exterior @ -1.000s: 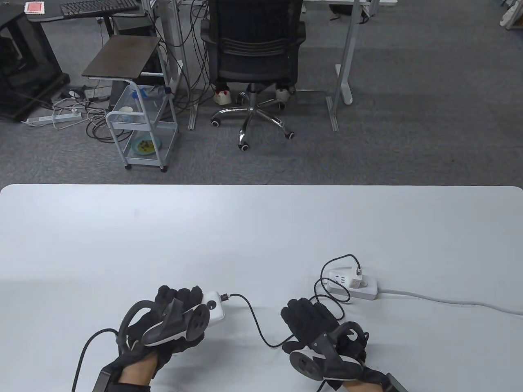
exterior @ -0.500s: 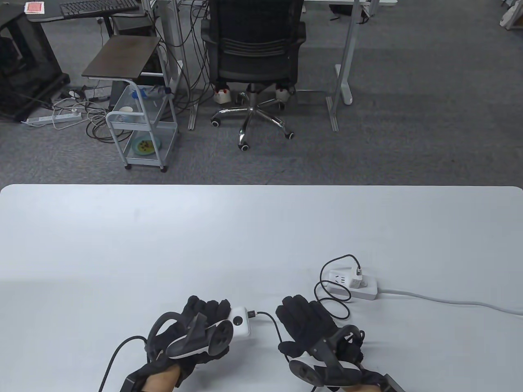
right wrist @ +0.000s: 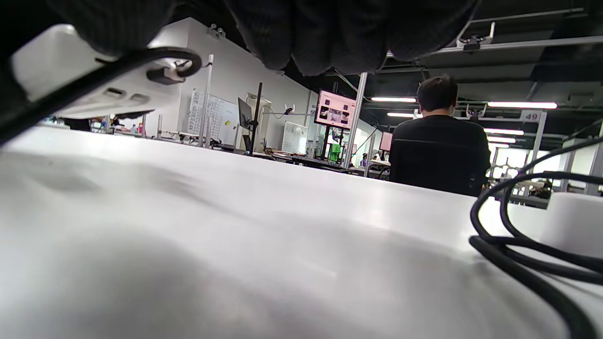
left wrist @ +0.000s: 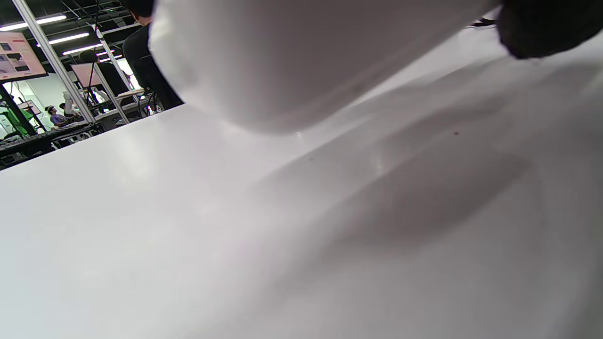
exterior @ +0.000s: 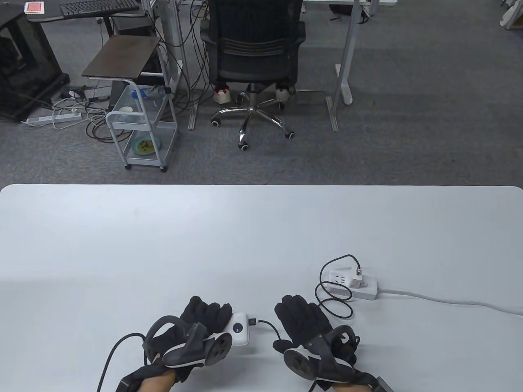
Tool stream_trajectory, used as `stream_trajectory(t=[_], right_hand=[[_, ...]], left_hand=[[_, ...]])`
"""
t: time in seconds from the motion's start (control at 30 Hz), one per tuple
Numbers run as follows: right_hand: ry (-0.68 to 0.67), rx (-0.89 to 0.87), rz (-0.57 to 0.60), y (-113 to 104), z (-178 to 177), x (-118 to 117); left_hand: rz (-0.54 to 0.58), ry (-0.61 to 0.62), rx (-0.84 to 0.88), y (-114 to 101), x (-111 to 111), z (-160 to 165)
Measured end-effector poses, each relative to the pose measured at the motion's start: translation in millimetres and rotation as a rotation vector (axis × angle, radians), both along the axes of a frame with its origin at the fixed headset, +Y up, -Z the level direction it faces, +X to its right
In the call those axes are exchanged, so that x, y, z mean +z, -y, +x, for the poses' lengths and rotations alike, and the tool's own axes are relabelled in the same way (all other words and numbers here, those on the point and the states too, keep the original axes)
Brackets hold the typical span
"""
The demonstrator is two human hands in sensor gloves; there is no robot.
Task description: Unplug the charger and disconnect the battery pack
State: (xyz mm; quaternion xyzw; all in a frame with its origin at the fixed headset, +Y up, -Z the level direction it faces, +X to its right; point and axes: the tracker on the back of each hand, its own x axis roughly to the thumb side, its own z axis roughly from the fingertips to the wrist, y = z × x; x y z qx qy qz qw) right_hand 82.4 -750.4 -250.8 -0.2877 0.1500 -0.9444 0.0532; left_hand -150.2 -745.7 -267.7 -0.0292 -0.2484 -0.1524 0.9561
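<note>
My left hand (exterior: 206,320) grips a white battery pack (exterior: 240,330) near the table's front edge. In the left wrist view the pack (left wrist: 306,56) fills the top, just above the table. A black cable (exterior: 331,301) is plugged into the pack's right end (exterior: 253,322). It runs under my right hand (exterior: 300,316) and loops to a white charger (exterior: 356,281) plugged into a white power strip (exterior: 365,290). My right hand lies with fingers stretched out, right of the pack. In the right wrist view the plug (right wrist: 165,73) sits in the pack (right wrist: 89,80) below my fingertips (right wrist: 330,37).
The power strip's grey cord (exterior: 449,301) runs off to the right edge. The white table (exterior: 163,237) stretches far and left of my hands. An office chair (exterior: 253,49) and a small cart (exterior: 141,134) stand on the floor beyond the table.
My left hand has carried the battery pack right and nearer the front edge, up close to my right hand. My right hand has shifted slightly left. The cable's slack has gathered.
</note>
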Motion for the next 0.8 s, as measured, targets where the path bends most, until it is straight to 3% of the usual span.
stream_trajectory(t=[0.27,0.47,0.6,0.67,0.8], right_hand=[[0.001,0.063,0.049,-5,-20,18],[0.025,-0.165,-0.127,-25,-20,25],[-0.025,0.014,-0.083,-34,-33,15],[-0.032,0.005,-0.147,-29,-38,13],[-0.021,0.056,-0.083,-19,-43,16]], left_hand=[[0.007,0.022,0.041,-10,10,5],[-0.010,0.047,0.054,-12,16,12],[0.021,0.041,0.034,-17,19,16],[0.055,0.045,-0.027,-17,24,16],[0.079,0.063,-0.037,-21,32,13]])
